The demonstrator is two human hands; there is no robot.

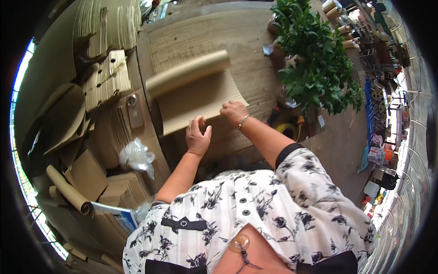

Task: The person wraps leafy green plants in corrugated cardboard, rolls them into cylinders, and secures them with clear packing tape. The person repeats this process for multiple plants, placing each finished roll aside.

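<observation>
A sheet of corrugated cardboard [202, 94] lies on a wooden tabletop before me, its far part rolled into a tube [188, 72]. The ribbed side shows along its right part. My right hand [235, 113], with a bangle at the wrist, has curled fingers on the sheet's near edge, close to its right corner. My left hand [198, 137] is at the same edge further left, thumb raised and apart from the fingers. Whether its fingertips touch the sheet is hard to tell.
Leafy green cut stems [314, 61] are heaped at the right, with a tape roll [286, 130] nearer me. Stacked flat cardboard [107, 77], a crumpled clear plastic bag [137, 156] and a brown roll [68, 190] lie left.
</observation>
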